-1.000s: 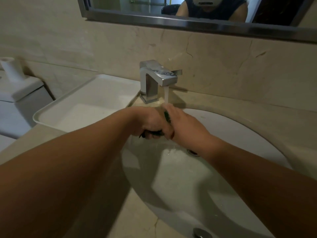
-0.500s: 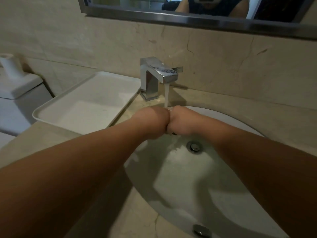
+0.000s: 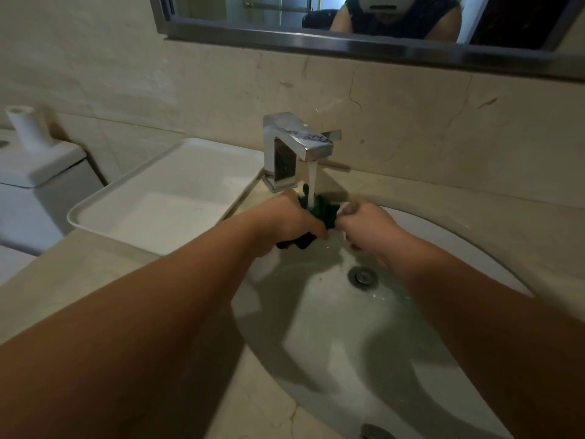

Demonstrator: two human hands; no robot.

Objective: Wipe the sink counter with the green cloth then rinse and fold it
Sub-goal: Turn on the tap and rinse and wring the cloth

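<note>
Two hands are working under the running tap (image 3: pixel 299 147); the left hand (image 3: pixel 291 221) is clenching a bunched part of the green cloth (image 3: pixel 321 210), with a dark fold of it hanging out below the fist; the right hand (image 3: pixel 368 224) is gripping the other end, fingers curled shut around it; the cloth is bridging the small gap between the two fists, wet and crumpled, over the back of the sink (image 3: pixel 474 264). A stream of water (image 3: pixel 311 182) is falling from the square metal spout straight onto the cloth; water is pooling and running in the basin around the drain (image 3: pixel 362 276), which is sitting just below and in front of the hands. The beige stone bench (image 3: pixel 79 280) is surrounding the basin; a white rectangular tray (image 3: pixel 164 198) is resting on it to the left of the tap, its near corner close to the left forearm. Further left, a white toilet tank (image 3: pixel 38 185) is showing with a white roll-like object (image 3: pixel 27 128) standing on its lid. A metal-framed mirror (image 3: pixel 348 42) is running along the top of the wall, reflecting part of the person's dark sleeveless top. A second small metal fitting (image 3: pixel 376 432) is showing at the near rim of the basin.
</note>
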